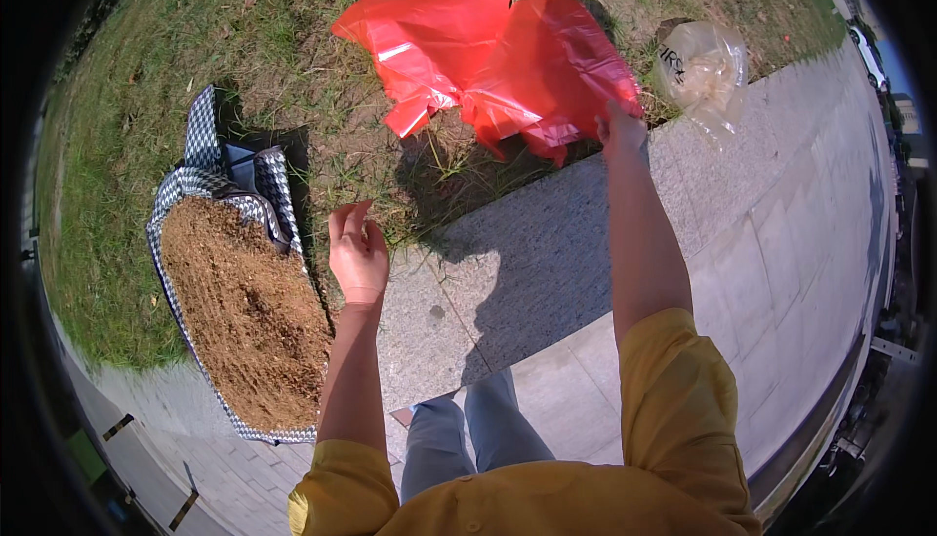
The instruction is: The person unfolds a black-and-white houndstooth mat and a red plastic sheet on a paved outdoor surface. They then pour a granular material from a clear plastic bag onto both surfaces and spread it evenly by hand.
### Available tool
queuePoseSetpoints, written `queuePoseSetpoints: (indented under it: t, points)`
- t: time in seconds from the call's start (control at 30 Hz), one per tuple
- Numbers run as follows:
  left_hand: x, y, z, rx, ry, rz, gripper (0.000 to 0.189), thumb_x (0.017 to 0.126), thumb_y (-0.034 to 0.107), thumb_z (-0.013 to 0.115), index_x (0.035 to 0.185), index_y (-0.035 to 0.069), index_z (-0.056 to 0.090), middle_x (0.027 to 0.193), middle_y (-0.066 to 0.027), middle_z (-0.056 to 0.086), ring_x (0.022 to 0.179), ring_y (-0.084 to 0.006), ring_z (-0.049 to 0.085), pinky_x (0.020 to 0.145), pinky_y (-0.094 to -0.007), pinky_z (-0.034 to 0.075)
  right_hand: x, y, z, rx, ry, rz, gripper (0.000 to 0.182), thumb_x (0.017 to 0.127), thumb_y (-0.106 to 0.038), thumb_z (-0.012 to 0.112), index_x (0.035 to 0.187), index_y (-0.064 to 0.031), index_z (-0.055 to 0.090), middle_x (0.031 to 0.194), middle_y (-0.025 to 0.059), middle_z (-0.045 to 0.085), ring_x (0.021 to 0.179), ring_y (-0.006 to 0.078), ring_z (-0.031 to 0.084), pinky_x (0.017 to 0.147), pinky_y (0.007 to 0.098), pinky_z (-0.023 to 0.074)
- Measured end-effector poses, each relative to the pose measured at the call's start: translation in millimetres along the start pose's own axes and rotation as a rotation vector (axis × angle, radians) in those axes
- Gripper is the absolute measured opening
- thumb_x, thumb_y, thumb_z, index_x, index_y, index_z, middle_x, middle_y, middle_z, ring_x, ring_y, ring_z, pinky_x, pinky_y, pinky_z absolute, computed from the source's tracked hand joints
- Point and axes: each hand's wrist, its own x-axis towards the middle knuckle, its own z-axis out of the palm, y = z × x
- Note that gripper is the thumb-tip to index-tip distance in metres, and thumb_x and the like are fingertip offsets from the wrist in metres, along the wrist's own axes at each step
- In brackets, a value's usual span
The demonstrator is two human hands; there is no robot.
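Observation:
A thin red plastic bag [483,67] spreads out, wrinkled and catching the light, over the grass beyond the stone edging. My right hand [622,128] grips its lower right edge. Bare of any object, my left hand [359,254] hovers by the border of grass and stone, its fingers bent and parted. To the left of that hand lies a houndstooth-patterned fabric bag [201,133], its top folded back. A large heap of brown, coarse loose material, like wood shavings or husk [245,316], covers its lower part.
A clear plastic bag [706,71] with dark marks and pale contents sits at the right, on the grass edge. Granite edging [542,258] runs diagonally before my legs, with paving [790,294] to its right. Dry, patchy grass [110,258] stretches left.

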Motion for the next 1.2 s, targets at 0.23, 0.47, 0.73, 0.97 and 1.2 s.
queuePoseSetpoints:
  t: [0.23, 0.47, 0.73, 0.97, 1.2]
  points:
    - [-6, 12, 31, -0.138, -0.160, -0.033, 0.029, 0.083, -0.001, 0.058, 0.109, 0.009, 0.066, 0.121, -0.0086, 0.060, 0.063, -0.0176, 0.063, 0.061, -0.0312, 0.053, 52, 2, 17, -0.042, -0.177, 0.148, 0.019, 0.083, -0.015, 0.074, 0.090, -0.0038, 0.061, 0.069, 0.0097, 0.062, 0.050, 0.0190, 0.055, 0.040, 0.0285, 0.0384]
    - [34, 57, 42, -0.334, -0.103, -0.001, 0.026, 0.084, -0.003, 0.060, 0.108, 0.004, 0.066, 0.118, -0.0103, 0.061, 0.072, -0.0141, 0.066, 0.068, -0.0280, 0.054, -52, -52, 41, -0.584, -0.478, -0.976, 0.030, 0.083, -0.021, 0.073, 0.071, 0.0022, 0.057, 0.067, 0.0221, 0.055, 0.059, 0.0375, 0.054, 0.056, 0.0426, 0.0430]
    - [85, 135, 13, -0.837, -0.231, -0.401, 0.046, 0.083, 0.017, 0.077, 0.117, -0.005, 0.058, 0.098, -0.0095, 0.067, 0.088, -0.0142, 0.062, 0.078, -0.0263, 0.050, -192, 9, 36, -0.646, -1.189, -1.213, 0.016, 0.073, -0.005, 0.069, 0.086, -0.0024, 0.058, 0.084, 0.0121, 0.062, 0.084, 0.0345, 0.060, 0.075, 0.0464, 0.0494]
    - [62, 68, 17, -0.905, 0.015, -0.798, 0.014, 0.089, 0.017, 0.070, 0.094, 0.003, 0.068, 0.083, -0.0021, 0.069, 0.068, -0.0087, 0.062, 0.059, -0.0239, 0.048, -217, 15, 25, -0.583, -1.304, -1.288, 0.026, 0.071, -0.013, 0.077, 0.080, -0.0049, 0.055, 0.083, 0.0092, 0.060, 0.084, 0.0311, 0.059, 0.077, 0.0435, 0.0453]
    - [43, 55, -2, -1.073, 0.086, -0.961, 0.015, 0.091, 0.018, 0.068, 0.088, 0.004, 0.067, 0.078, -0.0024, 0.067, 0.068, -0.0102, 0.061, 0.064, -0.0281, 0.051, -217, 11, 10, -0.521, -1.302, -0.750, 0.011, 0.087, -0.011, 0.067, 0.087, 0.0006, 0.066, 0.079, 0.0108, 0.064, 0.073, 0.0236, 0.061, 0.068, 0.0329, 0.0477]
